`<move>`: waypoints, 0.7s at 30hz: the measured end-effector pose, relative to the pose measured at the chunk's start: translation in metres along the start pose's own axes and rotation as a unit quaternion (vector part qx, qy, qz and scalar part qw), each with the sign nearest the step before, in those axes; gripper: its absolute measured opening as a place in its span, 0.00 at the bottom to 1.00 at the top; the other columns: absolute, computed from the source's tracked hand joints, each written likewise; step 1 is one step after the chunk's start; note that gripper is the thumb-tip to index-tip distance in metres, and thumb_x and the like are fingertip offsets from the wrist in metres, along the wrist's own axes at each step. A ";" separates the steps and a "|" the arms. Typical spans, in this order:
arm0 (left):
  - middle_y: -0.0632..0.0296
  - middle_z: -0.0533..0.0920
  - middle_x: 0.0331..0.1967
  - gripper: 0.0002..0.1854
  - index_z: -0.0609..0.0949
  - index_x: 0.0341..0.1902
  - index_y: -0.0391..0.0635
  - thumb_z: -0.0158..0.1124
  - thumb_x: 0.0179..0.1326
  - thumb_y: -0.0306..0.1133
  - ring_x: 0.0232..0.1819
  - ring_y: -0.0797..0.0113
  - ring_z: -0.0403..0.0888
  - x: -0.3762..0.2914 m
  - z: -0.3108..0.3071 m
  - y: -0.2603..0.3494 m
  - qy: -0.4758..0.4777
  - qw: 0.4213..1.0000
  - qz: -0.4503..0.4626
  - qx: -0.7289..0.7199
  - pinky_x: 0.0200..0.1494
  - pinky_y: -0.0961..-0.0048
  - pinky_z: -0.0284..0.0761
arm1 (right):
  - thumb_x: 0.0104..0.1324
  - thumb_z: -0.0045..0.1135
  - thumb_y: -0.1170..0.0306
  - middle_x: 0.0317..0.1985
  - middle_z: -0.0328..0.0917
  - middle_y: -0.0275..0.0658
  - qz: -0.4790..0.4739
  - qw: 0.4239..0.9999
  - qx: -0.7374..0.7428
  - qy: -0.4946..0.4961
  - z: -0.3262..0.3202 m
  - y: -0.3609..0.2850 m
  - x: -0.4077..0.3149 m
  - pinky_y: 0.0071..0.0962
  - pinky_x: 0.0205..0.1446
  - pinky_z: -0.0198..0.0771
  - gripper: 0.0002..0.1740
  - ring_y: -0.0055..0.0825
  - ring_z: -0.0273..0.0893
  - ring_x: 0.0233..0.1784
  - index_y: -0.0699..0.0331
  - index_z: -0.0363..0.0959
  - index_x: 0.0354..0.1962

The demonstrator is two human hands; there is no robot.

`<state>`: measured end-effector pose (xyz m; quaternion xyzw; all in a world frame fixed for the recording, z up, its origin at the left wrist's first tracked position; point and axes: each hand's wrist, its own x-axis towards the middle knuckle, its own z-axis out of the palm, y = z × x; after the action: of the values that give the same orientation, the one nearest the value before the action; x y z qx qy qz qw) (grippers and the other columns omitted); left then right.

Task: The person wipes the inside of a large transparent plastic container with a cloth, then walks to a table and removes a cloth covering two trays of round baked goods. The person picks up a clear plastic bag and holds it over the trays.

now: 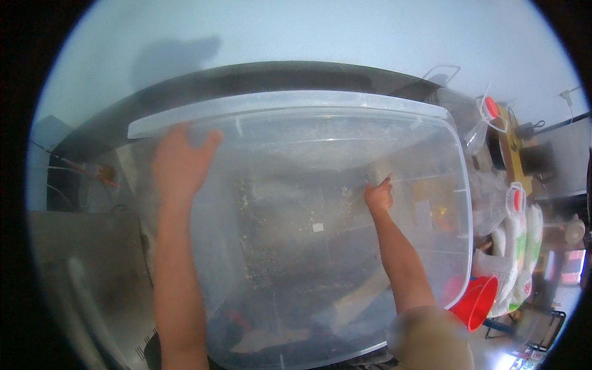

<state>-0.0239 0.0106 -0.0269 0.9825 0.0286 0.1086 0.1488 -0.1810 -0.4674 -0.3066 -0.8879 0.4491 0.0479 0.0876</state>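
Observation:
A large clear plastic storage bin [465,222] lies before me with its open side towards me, dark specks and light crumbs scattered over its inner surface. My left hand [182,159] is at the bin's upper left rim, thumb spread from the fingers; whether it grips the rim is hard to tell. Down inside the bin reaches my right hand [380,196], fingers partly curled and pointing to the upper right, close to the inner wall. Whether those fingers hold something small cannot be made out. A small white square piece [317,227] lies on the bin's bottom, left of my right hand.
A red bucket [481,300] stands by the bin's lower right corner. Right of the bin are clear plastic jugs with red caps [491,107] and white sacks [515,249]. A pale wall [323,32] rises behind. At left is a grey panel [88,240].

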 end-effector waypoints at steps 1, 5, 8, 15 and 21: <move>0.46 0.86 0.63 0.40 0.83 0.68 0.43 0.71 0.65 0.65 0.67 0.46 0.84 0.000 0.000 0.000 0.002 1.000 0.003 0.001 0.69 0.52 0.77 | 0.73 0.59 0.46 0.64 0.83 0.56 0.007 1.000 0.008 -0.006 -0.002 0.001 0.000 0.57 0.68 0.77 0.56 0.55 0.83 0.66 0.62 0.43 0.86; 0.46 0.86 0.64 0.41 0.83 0.68 0.43 0.71 0.65 0.65 0.67 0.46 0.84 0.000 -0.002 0.001 -0.004 1.000 0.002 -0.005 0.70 0.52 0.77 | 0.73 0.60 0.45 0.67 0.78 0.57 0.045 0.996 0.020 -0.072 -0.010 0.001 -0.004 0.54 0.65 0.79 0.56 0.53 0.86 0.63 0.57 0.43 0.87; 0.46 0.86 0.65 0.40 0.83 0.68 0.43 0.71 0.65 0.65 0.68 0.46 0.84 -0.001 -0.004 0.002 -0.005 1.000 0.004 -0.003 0.70 0.52 0.77 | 0.73 0.61 0.46 0.66 0.79 0.56 0.053 0.994 0.004 -0.100 -0.012 -0.001 -0.006 0.53 0.64 0.80 0.56 0.52 0.86 0.62 0.53 0.42 0.88; 0.46 0.86 0.66 0.41 0.83 0.69 0.43 0.71 0.65 0.64 0.68 0.45 0.83 -0.002 -0.003 0.002 -0.014 1.000 -0.004 -0.012 0.70 0.52 0.77 | 0.74 0.60 0.45 0.66 0.81 0.55 0.020 0.998 -0.034 -0.054 -0.010 0.008 -0.007 0.54 0.66 0.78 0.56 0.54 0.86 0.62 0.56 0.40 0.88; 0.47 0.86 0.65 0.41 0.83 0.69 0.43 0.71 0.66 0.65 0.68 0.45 0.84 0.000 -0.004 0.003 -0.016 1.000 -0.002 -0.005 0.70 0.51 0.77 | 0.74 0.60 0.44 0.64 0.82 0.57 0.004 1.000 -0.018 -0.021 -0.011 0.002 -0.005 0.52 0.63 0.80 0.56 0.53 0.86 0.61 0.52 0.40 0.88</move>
<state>-0.0248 0.0087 -0.0228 0.9832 0.0280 0.0930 0.1546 -0.1853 -0.4667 -0.2957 -0.8865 0.4493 0.0752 0.0811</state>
